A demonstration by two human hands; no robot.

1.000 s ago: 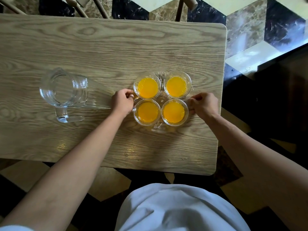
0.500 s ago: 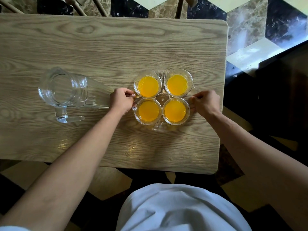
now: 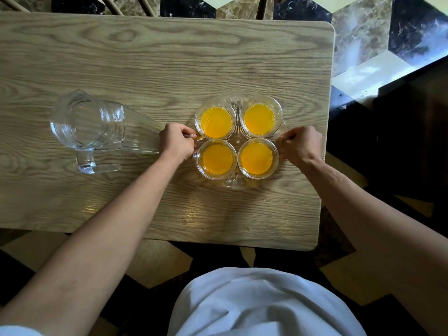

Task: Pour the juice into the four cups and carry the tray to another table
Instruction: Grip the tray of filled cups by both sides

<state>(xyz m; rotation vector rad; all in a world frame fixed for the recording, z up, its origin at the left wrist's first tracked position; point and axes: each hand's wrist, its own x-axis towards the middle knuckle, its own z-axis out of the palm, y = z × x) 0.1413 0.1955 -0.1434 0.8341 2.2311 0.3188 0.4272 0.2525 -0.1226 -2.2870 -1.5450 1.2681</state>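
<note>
A clear glass tray (image 3: 238, 184) sits on the wooden table (image 3: 169, 69) toward its right side. On it stand several clear cups of orange juice: far left (image 3: 215, 122), far right (image 3: 259, 119), near left (image 3: 217, 159), near right (image 3: 257, 158). My left hand (image 3: 175, 141) is closed on the tray's left edge. At the tray's right edge my right hand (image 3: 300, 145) grips in the same way. An empty clear glass jug (image 3: 89, 127) stands to the left, its handle pointing toward me.
The table's right edge (image 3: 327, 141) lies just beyond my right hand, with dark and light marble floor (image 3: 388, 44) past it. Chair legs (image 3: 143, 6) show beyond the far edge. My white garment (image 3: 261, 304) fills the bottom middle.
Both hands have stayed closed on the tray's sides. The tray and cups seem slightly raised or shifted in view; the jug has not moved.
</note>
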